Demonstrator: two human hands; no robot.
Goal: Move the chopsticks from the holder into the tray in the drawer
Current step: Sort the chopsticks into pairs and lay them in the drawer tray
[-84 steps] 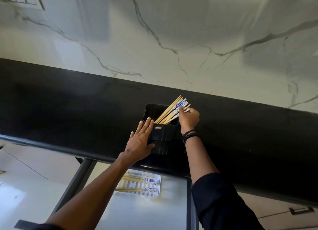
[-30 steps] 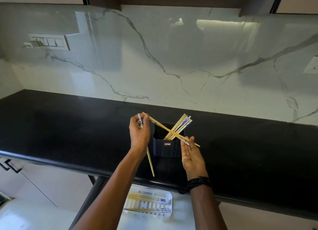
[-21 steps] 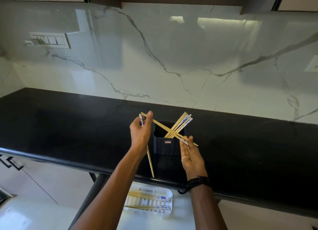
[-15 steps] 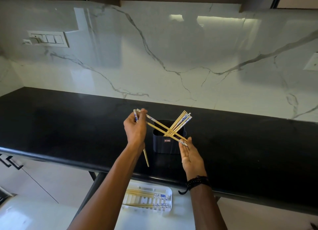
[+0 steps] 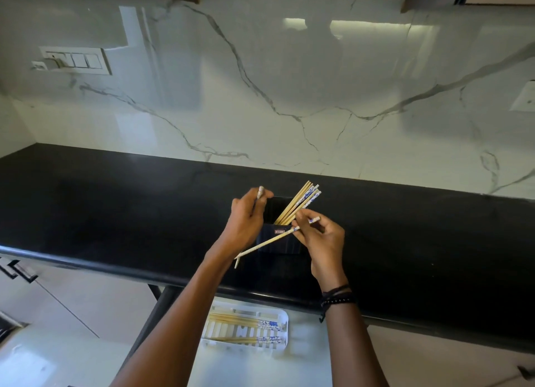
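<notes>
A black holder (image 5: pixel 285 242) stands on the black counter with several wooden chopsticks (image 5: pixel 298 204) leaning out of it to the right. My left hand (image 5: pixel 246 221) grips one chopstick (image 5: pixel 260 191) upright just left of the holder. My right hand (image 5: pixel 321 239) grips another chopstick (image 5: pixel 269 242) by its blue-patterned end; the stick slants down-left across the holder's front. Below the counter, a white tray (image 5: pixel 246 311) lies in the open drawer with several chopsticks (image 5: pixel 240 321) lying in it.
The counter's front edge (image 5: pixel 115 268) overhangs the drawer. A marble backsplash rises behind, with a switch panel (image 5: pixel 76 61) at the upper left. Cabinet handles (image 5: pixel 17 271) show at the far left. The drawer's dark frame rail (image 5: pixel 147 326) runs left of the tray.
My right hand has closed around the blue end of the slanted chopstick, which has swung to point down-left. My left hand keeps only the upright chopstick.
</notes>
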